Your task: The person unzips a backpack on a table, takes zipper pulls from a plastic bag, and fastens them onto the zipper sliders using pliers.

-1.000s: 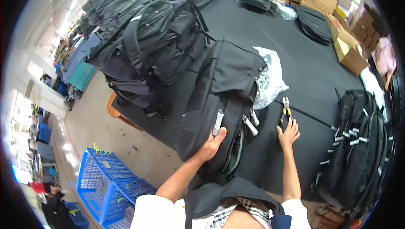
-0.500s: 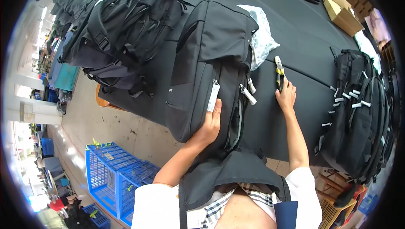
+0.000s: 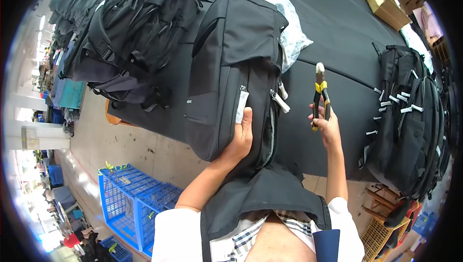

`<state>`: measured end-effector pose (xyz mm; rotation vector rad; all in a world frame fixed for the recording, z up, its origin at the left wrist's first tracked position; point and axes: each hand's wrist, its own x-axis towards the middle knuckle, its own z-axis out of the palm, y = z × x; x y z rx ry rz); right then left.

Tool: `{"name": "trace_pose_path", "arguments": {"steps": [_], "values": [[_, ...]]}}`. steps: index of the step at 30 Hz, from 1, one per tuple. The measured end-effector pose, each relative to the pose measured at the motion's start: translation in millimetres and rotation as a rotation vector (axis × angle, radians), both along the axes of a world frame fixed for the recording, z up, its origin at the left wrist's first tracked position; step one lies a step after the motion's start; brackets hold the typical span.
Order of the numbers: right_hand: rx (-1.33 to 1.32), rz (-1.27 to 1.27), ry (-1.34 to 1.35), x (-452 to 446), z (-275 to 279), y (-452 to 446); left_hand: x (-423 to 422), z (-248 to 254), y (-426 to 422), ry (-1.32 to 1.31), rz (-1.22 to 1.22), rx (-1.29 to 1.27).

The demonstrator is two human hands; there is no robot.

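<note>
Right hand: closed on a pair of pliers, gripping at the near end of its black-and-yellow handles. The handles stand apart and the pale tip points to the far side. The pliers are over the black table, right of the backpack; contact with the table top cannot be told.

Left hand: at the near part of the backpack, thumb extended just beside the lower end of a white-wrapped zipper pull. The other fingers are largely hidden, so whether they pinch the fabric cannot be told.

Backpack: dark, lying on the table in front of the person, its near end by the black apron. At its right side hang 2 more white-wrapped pulls. A clear plastic bag lies against its far right side.

Surroundings: piled backpacks at far left; a group of backpacks with white-wrapped pulls at right; 1 blue crate on the floor at near left.
</note>
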<state>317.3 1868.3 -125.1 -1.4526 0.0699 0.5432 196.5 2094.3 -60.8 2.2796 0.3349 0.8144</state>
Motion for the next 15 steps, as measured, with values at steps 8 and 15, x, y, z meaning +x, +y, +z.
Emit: {"name": "trace_pose_path", "arguments": {"steps": [8, 15], "values": [[0.308, 0.287, 0.044, -61, 53, 13, 7, -11, -12, -0.076, -0.053, 0.132], [0.419, 0.378, 0.091, -86, 75, 28, -6, -31, -11, 0.045, -0.032, 0.342]]}}
